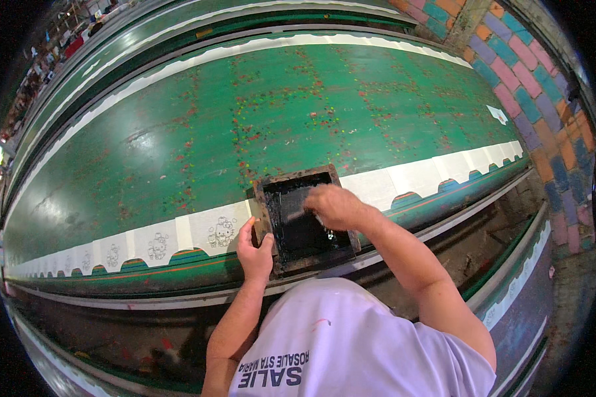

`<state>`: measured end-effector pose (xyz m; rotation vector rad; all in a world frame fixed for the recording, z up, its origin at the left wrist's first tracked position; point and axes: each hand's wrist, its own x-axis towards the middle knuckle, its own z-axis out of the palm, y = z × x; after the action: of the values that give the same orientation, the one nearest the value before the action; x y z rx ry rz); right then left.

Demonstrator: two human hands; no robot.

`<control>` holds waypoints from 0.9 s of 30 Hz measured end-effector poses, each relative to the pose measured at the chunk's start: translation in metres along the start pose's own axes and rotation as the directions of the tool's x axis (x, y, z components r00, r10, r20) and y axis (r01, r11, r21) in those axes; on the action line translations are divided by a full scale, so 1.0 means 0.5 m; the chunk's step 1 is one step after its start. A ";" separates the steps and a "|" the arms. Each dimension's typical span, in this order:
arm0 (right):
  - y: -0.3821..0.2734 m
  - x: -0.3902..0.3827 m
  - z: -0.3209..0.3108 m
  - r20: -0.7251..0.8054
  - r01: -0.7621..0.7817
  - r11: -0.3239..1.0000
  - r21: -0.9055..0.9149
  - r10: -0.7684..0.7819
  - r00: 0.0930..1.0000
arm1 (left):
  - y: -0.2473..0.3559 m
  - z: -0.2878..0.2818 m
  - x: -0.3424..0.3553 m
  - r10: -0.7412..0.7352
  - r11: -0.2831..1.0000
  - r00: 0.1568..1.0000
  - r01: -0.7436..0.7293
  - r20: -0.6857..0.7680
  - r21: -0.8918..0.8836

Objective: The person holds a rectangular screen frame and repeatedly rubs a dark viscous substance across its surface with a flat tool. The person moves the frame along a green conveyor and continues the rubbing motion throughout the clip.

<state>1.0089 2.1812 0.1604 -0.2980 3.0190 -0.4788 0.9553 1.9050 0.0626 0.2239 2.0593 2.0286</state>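
Green speckled table (208,126), 2 hands (255,257) (336,206) at wooden frame (298,175), multicoloured bricks (524,83) rightward

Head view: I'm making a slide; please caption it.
Left hand against a frame, right hand over its black inside; white pieces, some with drawings, line a green table.

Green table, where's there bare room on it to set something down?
Free, though speckled: the middle of the green table, between the near sheets and the far strip, short of the white scrap at right. Crowded: the near edge, where the frame sits among the sheets, left hand at its side, right hand over it.
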 end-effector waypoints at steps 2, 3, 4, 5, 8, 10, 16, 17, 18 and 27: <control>0.025 0.039 0.000 -0.101 -0.024 1.000 -0.017 0.022 0.995 | 0.006 -0.006 0.003 -0.035 0.998 0.999 0.037 0.034 -0.048; 0.033 0.056 0.002 -0.155 -0.036 0.999 -0.029 0.031 0.987 | 0.009 -0.005 0.003 -0.037 0.999 0.999 0.037 0.029 -0.005; 0.038 0.072 0.005 -0.172 -0.081 0.997 -0.021 0.076 0.982 | 0.012 -0.004 0.002 -0.025 1.000 0.999 0.025 0.029 0.007; 0.040 0.076 0.008 -0.205 -0.053 0.999 0.000 0.052 0.977 | 0.014 -0.003 0.003 -0.001 1.000 1.000 0.001 0.031 0.018; 0.034 0.074 0.019 -0.212 -0.054 0.998 0.013 0.056 0.976 | 0.015 -0.003 0.005 -0.017 1.000 1.000 0.017 0.021 0.008; 0.011 0.054 0.034 -0.191 -0.080 0.997 -0.020 0.074 0.979 | 0.011 -0.005 0.006 -0.025 1.000 0.999 0.025 0.032 0.001; -0.074 -0.043 0.049 -0.161 -0.028 0.998 -0.062 0.018 0.987 | 0.003 -0.009 0.010 -0.035 0.999 0.998 0.036 0.047 -0.019; -0.087 -0.057 0.052 -0.170 -0.020 0.998 -0.053 0.011 0.985 | 0.001 -0.010 0.011 -0.036 0.998 0.998 0.038 0.052 -0.043; -0.099 -0.066 0.055 -0.155 -0.028 0.997 -0.069 0.017 0.988 | -0.001 -0.010 0.012 -0.023 1.000 0.998 0.024 0.050 -0.015; -0.184 -0.155 0.080 -0.123 -0.052 0.998 -0.028 0.049 0.991 | -0.018 0.005 -0.003 0.003 0.999 1.000 -0.003 -0.005 -0.052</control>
<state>1.1053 2.0993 0.1543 -0.2005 3.1464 -0.4627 0.9580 1.9066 0.0536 0.2124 2.0079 2.0833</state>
